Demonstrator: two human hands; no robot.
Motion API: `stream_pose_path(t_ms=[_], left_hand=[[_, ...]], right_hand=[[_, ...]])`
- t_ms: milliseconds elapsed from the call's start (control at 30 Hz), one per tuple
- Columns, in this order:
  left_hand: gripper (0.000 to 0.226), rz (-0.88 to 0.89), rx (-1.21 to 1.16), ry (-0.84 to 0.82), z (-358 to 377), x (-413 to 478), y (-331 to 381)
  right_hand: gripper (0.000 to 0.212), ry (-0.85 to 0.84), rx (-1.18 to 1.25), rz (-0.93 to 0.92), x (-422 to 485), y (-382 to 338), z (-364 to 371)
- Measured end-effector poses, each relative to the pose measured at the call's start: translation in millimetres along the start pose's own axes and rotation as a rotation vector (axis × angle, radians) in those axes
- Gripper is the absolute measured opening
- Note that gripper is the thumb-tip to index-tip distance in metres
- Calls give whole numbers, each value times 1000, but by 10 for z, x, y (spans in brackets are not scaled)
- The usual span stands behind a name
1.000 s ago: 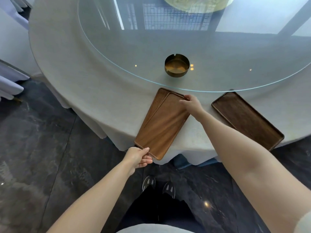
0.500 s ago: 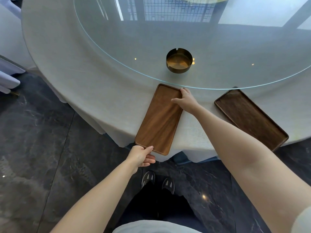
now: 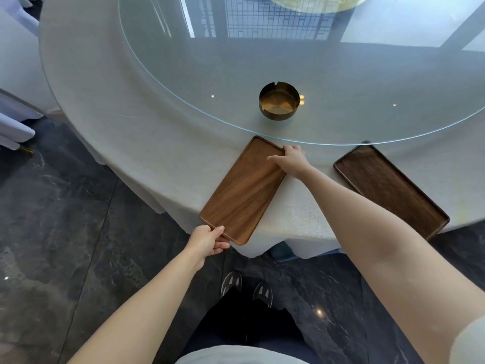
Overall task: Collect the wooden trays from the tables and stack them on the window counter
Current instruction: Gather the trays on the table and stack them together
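A light brown wooden tray (image 3: 244, 190) lies at an angle on the round table's near edge, its lower end reaching the rim; an earlier frame showed a second tray under it. My left hand (image 3: 208, 240) grips the tray's near corner. My right hand (image 3: 291, 160) rests with its fingers on the far right corner. A darker wooden tray (image 3: 388, 187) lies flat on the cloth to the right, untouched.
The table has a grey cloth (image 3: 131, 132) and a round glass top (image 3: 315, 61) bearing a brass ashtray (image 3: 279, 102). White chairs (image 3: 13, 122) stand at the left. Dark marble floor (image 3: 65, 245) and my shoes (image 3: 246, 286) are below.
The upper tray has been squared onto the one beneath it, so only one tray shows. My right hand moved from the far end's edge to the far right corner.
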State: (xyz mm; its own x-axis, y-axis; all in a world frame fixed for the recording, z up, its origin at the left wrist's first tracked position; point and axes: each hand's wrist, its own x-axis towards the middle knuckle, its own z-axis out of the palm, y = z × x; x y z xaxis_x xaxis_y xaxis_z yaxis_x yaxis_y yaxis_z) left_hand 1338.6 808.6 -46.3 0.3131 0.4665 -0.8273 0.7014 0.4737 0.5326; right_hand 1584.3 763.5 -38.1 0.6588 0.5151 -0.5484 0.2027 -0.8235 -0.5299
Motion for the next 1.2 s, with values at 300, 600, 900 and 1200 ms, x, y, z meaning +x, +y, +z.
stream_pose_path(t_ms=[300, 600, 900, 1200], left_hand=[[22, 121, 391, -57, -522, 165, 372], [24, 216, 737, -207, -328, 465, 1009], [35, 390, 999, -183, 102, 671, 986], [43, 494, 1180, -101, 71, 829, 864]], right_hand=[[60, 37, 124, 225, -310, 310, 91], [59, 135, 400, 407, -794, 812, 74], [62, 220, 433, 483, -1082, 1001, 152], [64, 234, 369, 448, -1156, 1026, 195]])
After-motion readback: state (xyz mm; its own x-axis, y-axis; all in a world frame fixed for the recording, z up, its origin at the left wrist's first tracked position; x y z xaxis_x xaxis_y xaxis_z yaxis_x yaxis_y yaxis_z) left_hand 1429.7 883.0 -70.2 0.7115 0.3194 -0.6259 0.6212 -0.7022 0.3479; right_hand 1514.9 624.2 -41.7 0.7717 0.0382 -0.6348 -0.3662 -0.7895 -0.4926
